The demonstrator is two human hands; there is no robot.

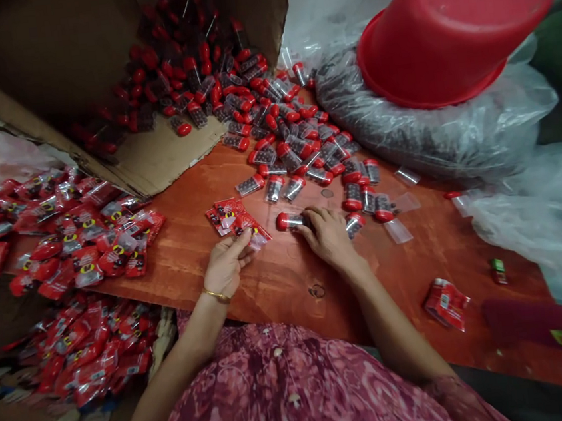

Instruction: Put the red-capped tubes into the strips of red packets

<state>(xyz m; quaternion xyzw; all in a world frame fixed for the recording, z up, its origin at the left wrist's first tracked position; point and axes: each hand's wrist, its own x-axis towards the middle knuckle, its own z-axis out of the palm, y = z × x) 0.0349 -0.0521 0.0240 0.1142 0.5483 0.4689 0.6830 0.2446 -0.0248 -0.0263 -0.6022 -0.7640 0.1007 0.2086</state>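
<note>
My left hand (228, 259), with a gold bangle at the wrist, pinches a small red printed packet (253, 228) between thumb and fingers. Another red packet (221, 215) lies just behind it on the table. To the right, my right hand (326, 232) has its fingers curled round the clear end of a small tube with a red cap (289, 221); the cap points left towards the packet. Beyond both hands spreads a heap of similar red-capped tubes (299, 145) with dark contents.
At the back left, a cardboard box (156, 167) lies on its side, spilling tubes. Filled red packets (83, 238) are piled left, with more in a lower box (94, 344). A red bucket (444, 39) stands upside down on a plastic sack (404, 144). One packet (446, 303) lies right.
</note>
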